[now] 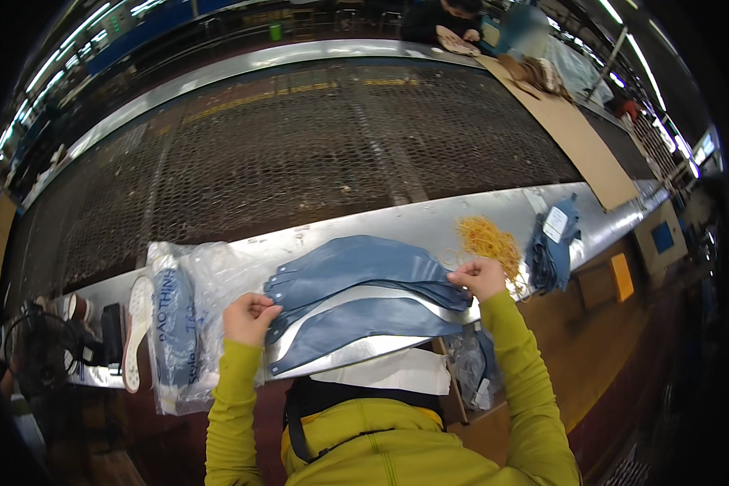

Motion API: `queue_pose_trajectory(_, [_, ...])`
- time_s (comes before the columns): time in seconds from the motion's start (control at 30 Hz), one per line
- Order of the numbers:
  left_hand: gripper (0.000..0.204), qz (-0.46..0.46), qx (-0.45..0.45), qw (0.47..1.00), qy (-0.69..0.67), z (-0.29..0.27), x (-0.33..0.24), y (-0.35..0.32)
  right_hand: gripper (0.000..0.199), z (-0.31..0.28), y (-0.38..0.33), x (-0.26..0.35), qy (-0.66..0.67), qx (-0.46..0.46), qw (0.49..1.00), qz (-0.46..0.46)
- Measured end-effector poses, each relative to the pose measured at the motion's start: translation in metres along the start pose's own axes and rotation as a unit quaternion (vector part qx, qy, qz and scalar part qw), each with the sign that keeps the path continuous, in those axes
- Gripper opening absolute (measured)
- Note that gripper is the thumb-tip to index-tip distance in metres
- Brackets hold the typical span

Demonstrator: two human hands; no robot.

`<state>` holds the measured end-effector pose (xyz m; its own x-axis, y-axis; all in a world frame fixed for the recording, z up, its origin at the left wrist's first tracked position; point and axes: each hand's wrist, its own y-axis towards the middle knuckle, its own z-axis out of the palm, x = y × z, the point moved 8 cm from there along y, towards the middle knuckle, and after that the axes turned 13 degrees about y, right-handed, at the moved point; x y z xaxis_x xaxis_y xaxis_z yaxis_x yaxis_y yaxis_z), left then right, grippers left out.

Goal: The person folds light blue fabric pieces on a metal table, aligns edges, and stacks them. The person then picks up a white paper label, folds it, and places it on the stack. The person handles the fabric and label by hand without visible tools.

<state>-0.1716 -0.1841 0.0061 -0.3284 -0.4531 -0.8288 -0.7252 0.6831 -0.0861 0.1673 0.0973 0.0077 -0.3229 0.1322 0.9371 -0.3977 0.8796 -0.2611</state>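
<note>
A stack of curved blue leather-like pieces (356, 263) lies on the metal ledge in front of me, with small pale marks along its left end. My left hand (249, 317) pinches the left end of the stack between thumb and fingers. At the opposite end, my right hand (479, 278) grips the right corner; how many layers either hand has hold of is hard to tell. Closer to my body, a separate curved blue piece (364, 324) lies along the ledge's near edge, below both hands.
Left of the stack are a clear plastic bag (211, 300) with blue pieces and a pale shoe sole (138, 332). To the right lie tangled yellow rubber bands (490, 243) and a tagged blue bundle (552, 247). Beyond runs a mesh conveyor (283, 154); another person (441, 24) works across it.
</note>
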Motion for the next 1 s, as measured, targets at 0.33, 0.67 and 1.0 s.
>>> queue_pose_trajectory(0.33, [0.016,-0.078,0.114,0.985,-0.108,-0.026,0.010,-0.053,0.020,0.005,-0.056,0.011,0.065,0.040,0.997,0.023])
queue_pose_trajectory(0.67, [0.016,-0.080,0.113,0.988,-0.067,-0.002,0.039,-0.085,0.016,0.003,-0.084,-0.029,0.037,-0.015,0.998,-0.044])
queue_pose_trajectory(1.0, [0.026,0.231,-0.011,0.940,0.250,-0.005,-0.033,-0.102,0.025,0.034,-0.118,0.030,-0.333,0.065,0.848,-0.408])
